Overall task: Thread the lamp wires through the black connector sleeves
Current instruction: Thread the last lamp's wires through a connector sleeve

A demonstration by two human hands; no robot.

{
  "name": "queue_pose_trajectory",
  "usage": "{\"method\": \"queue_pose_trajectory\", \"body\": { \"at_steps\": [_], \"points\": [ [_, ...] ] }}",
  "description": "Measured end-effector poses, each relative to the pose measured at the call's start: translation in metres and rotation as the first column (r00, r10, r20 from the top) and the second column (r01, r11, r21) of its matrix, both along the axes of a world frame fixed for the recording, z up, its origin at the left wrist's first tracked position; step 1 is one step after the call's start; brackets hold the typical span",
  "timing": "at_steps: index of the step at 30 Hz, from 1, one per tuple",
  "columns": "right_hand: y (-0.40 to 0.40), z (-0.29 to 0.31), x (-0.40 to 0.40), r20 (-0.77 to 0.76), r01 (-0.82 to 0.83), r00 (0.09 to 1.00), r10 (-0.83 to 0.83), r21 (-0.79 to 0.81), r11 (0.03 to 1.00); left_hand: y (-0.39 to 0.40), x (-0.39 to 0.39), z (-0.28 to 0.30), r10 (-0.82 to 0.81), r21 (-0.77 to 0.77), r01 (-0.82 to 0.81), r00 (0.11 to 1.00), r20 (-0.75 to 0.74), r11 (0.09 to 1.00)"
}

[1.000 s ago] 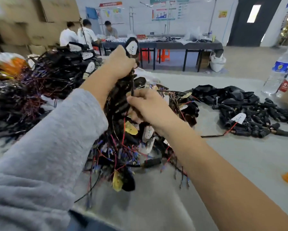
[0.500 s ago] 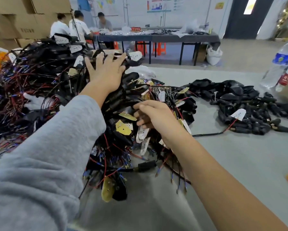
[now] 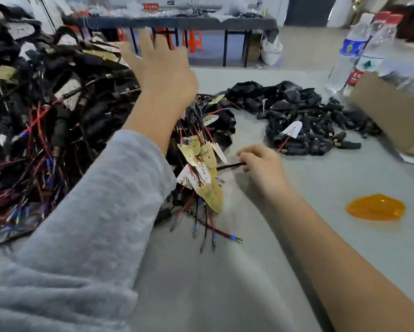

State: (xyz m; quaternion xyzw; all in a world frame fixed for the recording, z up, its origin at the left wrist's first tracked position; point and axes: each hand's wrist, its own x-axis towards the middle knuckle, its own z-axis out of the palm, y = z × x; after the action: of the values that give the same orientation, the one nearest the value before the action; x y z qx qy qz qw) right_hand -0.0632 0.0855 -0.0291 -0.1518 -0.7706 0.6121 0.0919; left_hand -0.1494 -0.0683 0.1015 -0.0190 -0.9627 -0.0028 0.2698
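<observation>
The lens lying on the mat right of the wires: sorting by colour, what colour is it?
Translucent orange lens, seen in the head view.

A table (image 3: 225,295) covered with a pale grey cloth carries everything. On its left side lies a big heap of wired lamp parts (image 3: 45,130), with red and black wires. Toward the far right is a pile of black connector sleeves (image 3: 309,121). Near the right edge lies an orange lens (image 3: 376,207). At the far right corner stand water bottles (image 3: 359,49) beside a cardboard box (image 3: 392,116).
</observation>
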Motion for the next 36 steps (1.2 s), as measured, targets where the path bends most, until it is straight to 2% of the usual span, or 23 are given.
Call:
{"method": "queue_pose_trajectory", "body": {
  "at_steps": [1, 2, 3, 5, 6, 9, 11, 12, 14, 16, 19, 22, 24, 25, 28, 30, 32, 36],
  "points": [
    [0.002, -0.003, 0.001, -0.006, -0.003, 1.000, 0.004, 0.038, 0.999, 0.014, 0.010, -0.008, -0.063, 0.049, 0.061, 0.997, 0.038, 0.997],
    [0.006, -0.006, 0.002, -0.012, -0.026, 1.000, 0.029, 0.185, 0.982, 0.027, 0.020, -0.018, -0.130, 0.101, 0.122, 0.989, 0.075, 0.987],
    [0.012, -0.008, 0.002, -0.011, -0.055, 0.998, 0.065, 0.401, 0.914, 0.040, 0.030, -0.030, -0.205, 0.165, 0.186, 0.973, 0.104, 0.969],
    [0.023, -0.010, 0.005, 0.021, -0.089, 0.994, 0.108, 0.732, 0.675, 0.062, 0.052, -0.056, -0.366, 0.307, 0.305, 0.915, 0.169, 0.902],
    [0.029, -0.010, 0.007, 0.029, -0.089, 0.993, 0.113, 0.810, 0.579, 0.073, 0.062, -0.068, -0.446, 0.372, 0.350, 0.869, 0.213, 0.860],
    [0.047, -0.010, 0.015, 0.023, -0.081, 0.991, 0.133, 0.892, 0.444, 0.100, 0.083, -0.101, -0.607, 0.503, 0.404, 0.714, 0.348, 0.764],
    [0.061, -0.012, 0.020, 0.023, -0.093, 0.985, 0.169, 0.902, 0.422, 0.115, 0.083, -0.116, -0.613, 0.510, 0.387, 0.675, 0.411, 0.768],
    [0.067, -0.013, 0.022, -0.003, -0.074, 0.986, 0.168, 0.888, 0.454, 0.122, 0.081, -0.120, -0.585, 0.489, 0.366, 0.685, 0.434, 0.791],
    [0.076, -0.017, 0.025, -0.123, 0.028, 0.986, 0.110, 0.780, 0.625, 0.130, 0.074, -0.127, -0.521, 0.438, 0.332, 0.731, 0.440, 0.835],
    [0.080, -0.018, 0.025, -0.209, 0.177, 0.976, -0.062, 0.594, 0.785, 0.133, 0.068, -0.133, -0.499, 0.436, 0.319, 0.769, 0.400, 0.842],
    [0.090, -0.015, 0.021, -0.171, 0.294, 0.954, -0.248, 0.347, 0.890, 0.129, 0.070, -0.147, -0.518, 0.403, 0.382, 0.797, 0.311, 0.831],
    [0.095, -0.014, 0.018, -0.162, 0.385, 0.922, -0.352, 0.278, 0.880, 0.127, 0.071, -0.153, -0.566, 0.461, 0.429, 0.797, 0.212, 0.777],
    [0.092, -0.015, 0.016, -0.188, 0.399, 0.915, -0.357, 0.300, 0.866, 0.126, 0.071, -0.150, -0.607, 0.561, 0.460, 0.789, 0.097, 0.688],
    [0.088, -0.016, 0.015, -0.194, 0.381, 0.921, -0.338, 0.262, 0.887, 0.125, 0.071, -0.149, -0.622, 0.610, 0.476, 0.782, 0.037, 0.634],
    [0.077, -0.014, 0.012, -0.198, 0.224, 0.953, -0.229, -0.046, 0.973, 0.121, 0.073, -0.144, -0.702, 0.669, 0.547, 0.711, -0.053, 0.503],
    [0.077, -0.012, 0.013, -0.206, 0.136, 0.959, -0.194, -0.264, 0.955, 0.117, 0.073, -0.142, -0.769, 0.679, 0.585, 0.638, -0.048, 0.443],
    [0.082, -0.009, 0.014, -0.210, 0.115, 0.953, -0.218, -0.413, 0.904, 0.114, 0.071, -0.142, -0.795, 0.673, 0.589, 0.607, -0.004, 0.447],
    [0.096, -0.006, 0.018, -0.202, 0.116, 0.930, -0.306, -0.630, 0.768, 0.108, 0.072, -0.141, -0.754, 0.641, 0.535, 0.648, 0.106, 0.550]
  ]
}}
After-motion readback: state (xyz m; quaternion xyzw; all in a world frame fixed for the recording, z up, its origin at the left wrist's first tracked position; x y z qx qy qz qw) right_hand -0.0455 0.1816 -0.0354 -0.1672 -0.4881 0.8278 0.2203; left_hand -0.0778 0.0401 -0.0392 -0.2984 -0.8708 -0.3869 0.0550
